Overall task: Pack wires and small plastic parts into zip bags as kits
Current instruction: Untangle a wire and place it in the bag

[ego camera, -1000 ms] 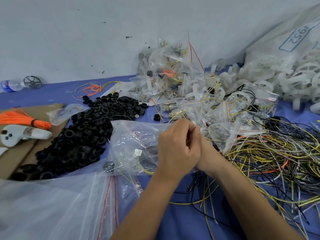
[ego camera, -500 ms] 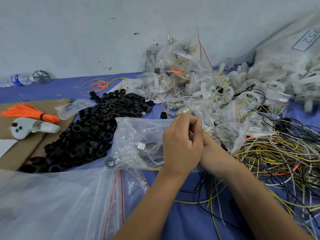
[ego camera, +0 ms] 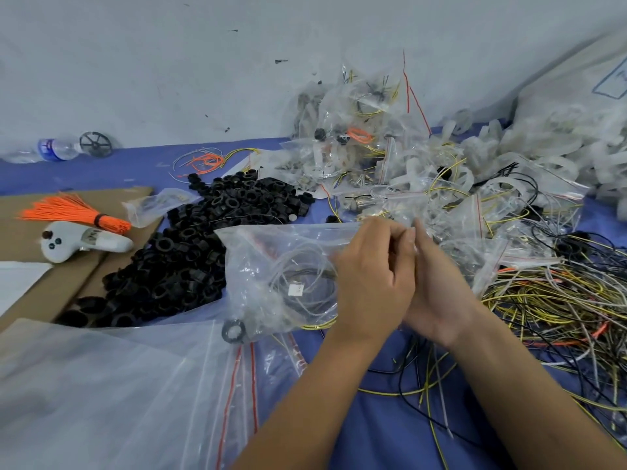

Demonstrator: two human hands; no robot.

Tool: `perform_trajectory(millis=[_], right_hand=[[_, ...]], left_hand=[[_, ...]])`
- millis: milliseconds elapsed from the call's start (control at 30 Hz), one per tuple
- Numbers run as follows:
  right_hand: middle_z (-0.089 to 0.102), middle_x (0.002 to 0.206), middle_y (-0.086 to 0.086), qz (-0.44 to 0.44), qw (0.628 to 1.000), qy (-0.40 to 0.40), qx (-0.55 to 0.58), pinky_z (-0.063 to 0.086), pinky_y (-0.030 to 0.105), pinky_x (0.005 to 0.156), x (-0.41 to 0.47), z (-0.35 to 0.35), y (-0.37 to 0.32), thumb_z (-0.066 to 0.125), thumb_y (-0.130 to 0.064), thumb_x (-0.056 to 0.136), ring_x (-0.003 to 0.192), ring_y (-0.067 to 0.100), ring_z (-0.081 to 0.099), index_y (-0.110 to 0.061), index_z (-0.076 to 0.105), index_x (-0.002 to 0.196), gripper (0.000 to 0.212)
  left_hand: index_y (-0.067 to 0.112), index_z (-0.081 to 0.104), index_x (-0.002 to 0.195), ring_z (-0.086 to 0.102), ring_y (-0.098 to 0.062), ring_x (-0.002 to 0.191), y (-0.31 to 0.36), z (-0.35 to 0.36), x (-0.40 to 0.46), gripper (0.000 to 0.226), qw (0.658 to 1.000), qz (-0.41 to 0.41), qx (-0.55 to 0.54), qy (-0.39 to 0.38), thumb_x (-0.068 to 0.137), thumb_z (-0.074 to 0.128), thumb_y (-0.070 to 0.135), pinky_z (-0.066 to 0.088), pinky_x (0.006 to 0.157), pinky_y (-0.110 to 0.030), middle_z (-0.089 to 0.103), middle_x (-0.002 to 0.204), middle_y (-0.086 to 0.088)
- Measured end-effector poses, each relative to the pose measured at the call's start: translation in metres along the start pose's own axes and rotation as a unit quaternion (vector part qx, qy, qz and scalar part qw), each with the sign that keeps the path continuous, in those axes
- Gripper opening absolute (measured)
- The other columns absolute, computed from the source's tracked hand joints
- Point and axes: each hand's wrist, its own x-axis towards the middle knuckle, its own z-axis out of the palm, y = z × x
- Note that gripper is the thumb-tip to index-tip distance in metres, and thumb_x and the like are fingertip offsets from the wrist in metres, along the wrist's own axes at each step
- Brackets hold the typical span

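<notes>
Zip bag [ego camera: 285, 276] holding coiled wires, pinched by both hands.

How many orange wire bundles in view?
3: a tied bundle on the cardboard at left, a loose coil behind the black rings, a small coil bagged in the pile. More may be hidden.

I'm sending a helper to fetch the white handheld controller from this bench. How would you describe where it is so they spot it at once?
Look to the left side of the blue table, where a brown cardboard sheet lies. The white controller rests on it, just below the bundle of orange wires. It is the only solid white thing there, with small dark buttons on its rounded head.
</notes>
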Motion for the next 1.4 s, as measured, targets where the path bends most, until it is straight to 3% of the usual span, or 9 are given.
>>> perform_trajectory(millis=[167, 400, 567, 667, 867, 967, 1067, 1233, 1400], right_hand=[[0.066, 0.132, 0.013, -0.002, 0.999, -0.032, -0.030, 0.049, 0.041, 0.103, -0.001, -0.003, -0.003, 0.024, -0.082, 0.089, 0.125, 0.026, 0.062, -0.014, 0.072, 0.124, 0.090], [0.072, 0.074, 0.012, -0.095, 0.913, 0.160, -0.363, 0.053, 0.036, 0.060, 0.005, 0.001, 0.009, 0.045, -0.053, 0.103, 0.070, 0.023, 0.069, -0.010, 0.072, 0.088, 0.053], [0.071, 0.077, 0.006, -0.054, 0.952, 0.084, -0.290, 0.053, 0.024, 0.053, 0.003, 0.004, 0.015, 0.050, -0.009, 0.105, 0.063, 0.014, 0.066, -0.013, 0.072, 0.100, 0.023], [0.073, 0.104, 0.018, -0.037, 0.966, 0.066, -0.246, 0.061, 0.035, 0.080, 0.007, 0.001, 0.019, 0.043, 0.012, 0.100, 0.091, 0.026, 0.070, -0.001, 0.064, 0.123, 0.034], [0.073, 0.112, 0.018, -0.039, 0.939, 0.107, -0.324, 0.059, 0.028, 0.078, 0.007, 0.001, 0.020, 0.032, 0.020, 0.098, 0.089, 0.017, 0.071, -0.004, 0.062, 0.125, 0.046], [0.074, 0.102, 0.009, -0.025, 0.938, 0.073, -0.339, 0.060, 0.025, 0.074, 0.005, 0.003, 0.021, 0.034, 0.019, 0.096, 0.083, 0.010, 0.070, -0.007, 0.065, 0.117, 0.046], [0.076, 0.106, 0.009, -0.130, 0.852, 0.170, -0.478, 0.059, 0.042, 0.092, 0.007, -0.004, 0.013, 0.055, 0.002, 0.096, 0.095, 0.012, 0.071, -0.005, 0.070, 0.113, 0.023], [0.074, 0.077, -0.003, -0.286, 0.760, 0.294, -0.504, 0.060, 0.049, 0.071, 0.018, -0.007, -0.015, 0.060, -0.016, 0.092, 0.071, 0.019, 0.072, -0.024, 0.071, 0.086, 0.015], [0.074, 0.079, 0.002, -0.310, 0.617, 0.365, -0.625, 0.053, 0.037, 0.075, 0.062, -0.022, -0.069, 0.058, -0.010, 0.092, 0.076, 0.020, 0.068, -0.011, 0.075, 0.088, 0.018]], left_hand=[[0.006, 0.058, 0.085, 0.053, -0.013, 0.074, -0.004, -0.003, 0.004, 0.014, 1.000, -0.018, 0.005, 0.005, 0.099, 0.064, 0.008, 0.040, 0.069, -0.017, 0.061, 0.080, -0.001], [0.011, 0.059, 0.089, 0.057, -0.016, 0.071, -0.015, -0.010, 0.009, 0.014, 0.998, -0.061, 0.015, 0.032, 0.101, 0.055, 0.016, 0.046, 0.066, -0.034, 0.061, 0.078, 0.003], [0.015, 0.058, 0.083, 0.058, -0.016, 0.072, -0.027, -0.008, 0.011, 0.017, 0.982, -0.177, 0.026, 0.053, 0.100, 0.056, 0.016, 0.044, 0.068, -0.033, 0.060, 0.074, 0.005], [0.024, 0.056, 0.077, 0.056, 0.000, 0.067, -0.034, -0.007, 0.013, 0.023, 0.960, -0.267, 0.001, 0.085, 0.099, 0.058, 0.016, 0.040, 0.063, -0.016, 0.060, 0.069, 0.011], [0.013, 0.061, 0.079, 0.056, -0.005, 0.064, -0.051, -0.009, 0.013, 0.020, 0.928, -0.355, -0.020, 0.111, 0.098, 0.055, 0.013, 0.042, 0.062, -0.027, 0.064, 0.073, -0.001], [0.017, 0.057, 0.075, 0.054, 0.007, 0.062, -0.052, -0.007, 0.009, 0.023, 0.936, -0.343, 0.036, 0.070, 0.097, 0.056, 0.013, 0.037, 0.058, -0.012, 0.060, 0.068, 0.006], [0.019, 0.056, 0.076, 0.055, 0.001, 0.063, -0.050, -0.005, 0.006, 0.021, 0.948, -0.310, 0.070, 0.022, 0.096, 0.059, 0.013, 0.034, 0.058, -0.017, 0.059, 0.068, 0.010], [0.016, 0.059, 0.087, 0.059, -0.024, 0.077, -0.046, -0.001, 0.004, 0.014, 0.964, -0.223, 0.129, -0.066, 0.098, 0.060, 0.023, 0.041, 0.069, -0.038, 0.064, 0.079, 0.001], [0.025, 0.053, 0.089, 0.055, -0.016, 0.077, -0.044, 0.001, 0.001, 0.020, 0.962, -0.166, 0.172, -0.134, 0.099, 0.056, 0.042, 0.035, 0.066, -0.034, 0.060, 0.084, 0.010]])
